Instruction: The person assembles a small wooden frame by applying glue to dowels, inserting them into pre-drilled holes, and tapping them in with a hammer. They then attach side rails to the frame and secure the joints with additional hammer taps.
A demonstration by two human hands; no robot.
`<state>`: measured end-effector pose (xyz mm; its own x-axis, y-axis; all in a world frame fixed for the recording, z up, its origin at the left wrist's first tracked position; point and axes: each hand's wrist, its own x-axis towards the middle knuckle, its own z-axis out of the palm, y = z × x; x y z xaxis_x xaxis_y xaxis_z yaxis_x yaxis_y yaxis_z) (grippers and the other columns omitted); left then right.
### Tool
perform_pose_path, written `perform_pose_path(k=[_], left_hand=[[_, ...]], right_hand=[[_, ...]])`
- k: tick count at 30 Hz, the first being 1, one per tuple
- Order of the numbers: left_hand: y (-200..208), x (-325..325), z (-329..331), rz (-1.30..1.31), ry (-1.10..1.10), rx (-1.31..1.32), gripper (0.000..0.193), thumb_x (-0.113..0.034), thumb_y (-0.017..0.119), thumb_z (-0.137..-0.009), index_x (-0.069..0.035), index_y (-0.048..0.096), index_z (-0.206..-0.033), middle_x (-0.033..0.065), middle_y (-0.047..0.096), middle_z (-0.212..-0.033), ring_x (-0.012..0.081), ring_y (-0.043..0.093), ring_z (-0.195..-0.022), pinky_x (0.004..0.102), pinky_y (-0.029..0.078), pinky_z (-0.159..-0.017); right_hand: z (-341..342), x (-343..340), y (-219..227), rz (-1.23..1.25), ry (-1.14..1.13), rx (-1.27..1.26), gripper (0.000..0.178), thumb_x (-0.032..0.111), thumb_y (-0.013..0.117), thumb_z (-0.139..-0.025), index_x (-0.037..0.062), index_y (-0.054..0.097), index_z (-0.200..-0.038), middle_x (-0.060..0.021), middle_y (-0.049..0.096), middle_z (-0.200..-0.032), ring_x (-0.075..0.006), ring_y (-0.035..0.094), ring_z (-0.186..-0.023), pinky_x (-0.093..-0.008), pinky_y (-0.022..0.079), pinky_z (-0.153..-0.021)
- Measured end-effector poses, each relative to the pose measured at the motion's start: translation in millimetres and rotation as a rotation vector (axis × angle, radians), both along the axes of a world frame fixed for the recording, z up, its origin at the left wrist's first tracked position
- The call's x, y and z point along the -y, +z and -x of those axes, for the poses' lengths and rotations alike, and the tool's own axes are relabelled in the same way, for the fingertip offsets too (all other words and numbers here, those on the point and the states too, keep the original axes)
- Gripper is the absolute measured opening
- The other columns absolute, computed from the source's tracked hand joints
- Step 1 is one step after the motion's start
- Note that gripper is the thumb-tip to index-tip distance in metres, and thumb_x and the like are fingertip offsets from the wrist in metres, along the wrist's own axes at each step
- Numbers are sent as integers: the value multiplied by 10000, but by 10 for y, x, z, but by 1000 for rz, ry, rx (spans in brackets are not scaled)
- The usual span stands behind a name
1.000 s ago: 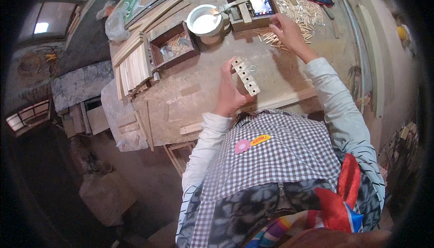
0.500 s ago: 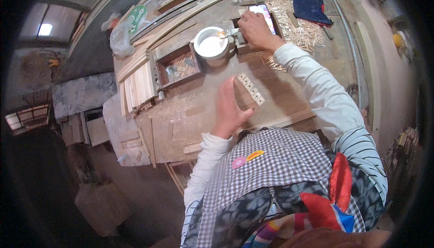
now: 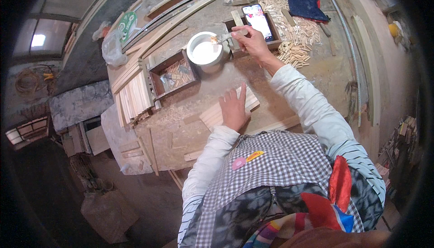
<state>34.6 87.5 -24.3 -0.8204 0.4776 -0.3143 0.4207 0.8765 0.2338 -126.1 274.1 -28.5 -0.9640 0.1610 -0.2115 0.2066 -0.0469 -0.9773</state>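
Observation:
My left hand (image 3: 234, 111) lies with fingers spread on a flat pale wooden board (image 3: 249, 98) on the workbench, close to my apron. Part of the board is hidden under the palm. My right hand (image 3: 254, 44) is closed round the handle of a flat brush (image 3: 224, 37). The brush's bristle end is over the right rim of a white pot (image 3: 192, 49) that holds white liquid. Whether the bristles touch the liquid, I cannot tell.
A wooden tray (image 3: 156, 95) of small pieces stands left of the pot, beside stacked wood strips (image 3: 133, 95). Right of the pot, a phone (image 3: 257, 21) leans in a dark wooden box (image 3: 274, 44), next to heaped dowels (image 3: 296, 44) and a dark blue cloth (image 3: 307, 5).
The board, tilted up earlier with its row of edge holes showing, now lies flat under my left hand. My right hand has come slightly nearer, and the brush shows more clearly in it.

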Motion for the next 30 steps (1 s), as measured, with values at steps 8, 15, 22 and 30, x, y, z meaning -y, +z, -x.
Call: perform_pose_path(k=[8,15,22,30], left_hand=[[-237,168,-191,-117,-55,-122,950,-484,764,-846,-207,309,-1633,235,334,-1615,400,383,-1425,653,258,-1165],[-291,235,-183,-192,-40,-143,961,-506,755,-847,-130,319,-1616,235,353,-1594,392,393,-1415,625,247,-1171],[-193,268,31,-449,220,-1,1118,-429,874,-701,8,320,-1569,215,488,-1406,367,476,-1290,527,326,-1102],[162,599,480,-873,527,180,1064,-315,922,-663,50,370,-1496,225,486,-1398,385,490,-1306,462,388,-1127]], right_hand=[[95,223,78,140,-51,-20,281,316,604,-1075,64,723,-1099,23,628,-762,-43,584,-659,-208,474,-579],[237,373,295,-124,24,-197,306,332,666,-1018,33,734,-1005,-8,701,-742,-69,635,-669,-263,513,-603],[434,522,381,-614,207,-327,283,327,679,-995,51,734,-1023,-96,730,-761,-180,667,-664,-334,505,-621],[508,689,127,-753,429,-414,293,341,655,-987,53,694,-951,-186,715,-835,-399,693,-785,-482,533,-699]])
